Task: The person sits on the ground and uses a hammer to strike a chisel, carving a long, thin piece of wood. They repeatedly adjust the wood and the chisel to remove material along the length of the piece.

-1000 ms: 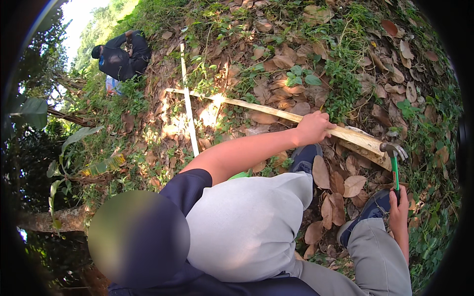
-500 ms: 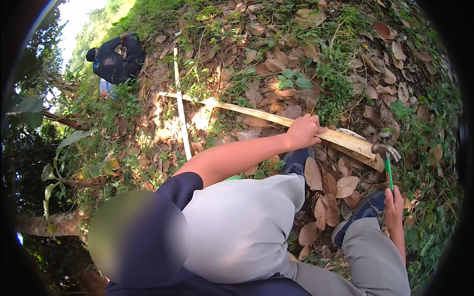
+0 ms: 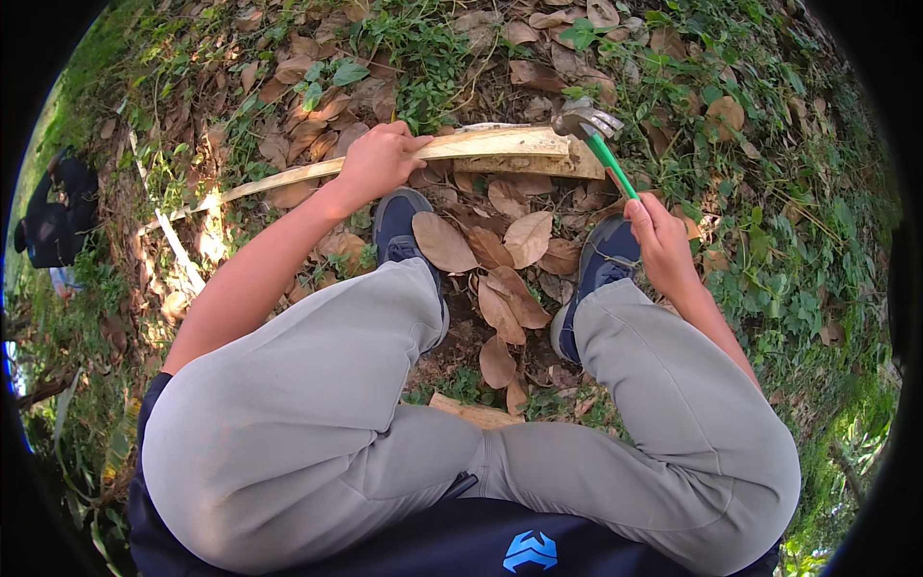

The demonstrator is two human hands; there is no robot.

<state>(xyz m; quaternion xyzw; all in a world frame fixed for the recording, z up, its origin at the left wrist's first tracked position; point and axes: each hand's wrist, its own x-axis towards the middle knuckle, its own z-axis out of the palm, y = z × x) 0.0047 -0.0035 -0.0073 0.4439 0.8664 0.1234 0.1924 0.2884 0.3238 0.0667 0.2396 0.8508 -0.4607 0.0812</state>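
Left hand (image 3: 377,162) grip clasping split wooden slat (image 3: 481,146), right hand (image 3: 661,236) gripping green-handled hammer (image 3: 598,144)

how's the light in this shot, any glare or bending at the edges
Head view: soft shade over most of the leaf litter, with bright sun patches at the left beside the thin pale stick; the wooden plank held by the left hand looks slightly washed out; the hammer in the right hand is sharp; fisheye bends the rim, corners black.

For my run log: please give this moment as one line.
left hand: grips wooden strip | right hand: holds green-handled hammer, head at strip end
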